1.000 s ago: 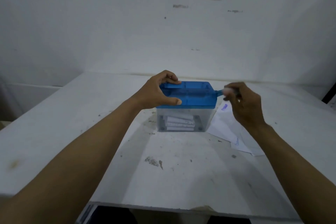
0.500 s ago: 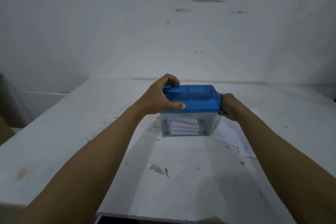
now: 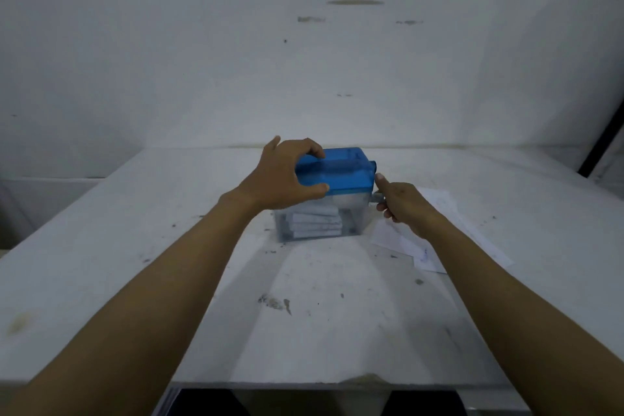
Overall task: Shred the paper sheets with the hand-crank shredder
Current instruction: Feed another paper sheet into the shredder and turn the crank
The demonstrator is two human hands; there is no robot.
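Shredder [image 3: 349, 213]: boxy blue lid [image 3: 347, 176] in left hand [image 3: 280, 177]; right hand [image 3: 405, 209] holds crank [image 3: 374, 196].

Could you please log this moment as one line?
left hand grips shredder; right hand holds crank; shreds in bin; paper sheets beside shredder

A white, scuffed surface [image 3: 135, 246] with dark specks meets a plain white wall [image 3: 202, 61] marked by a few brownish smudges [image 3: 354, 2]. A dark bar [image 3: 601, 142] slants at the right edge. The light is dim and even.
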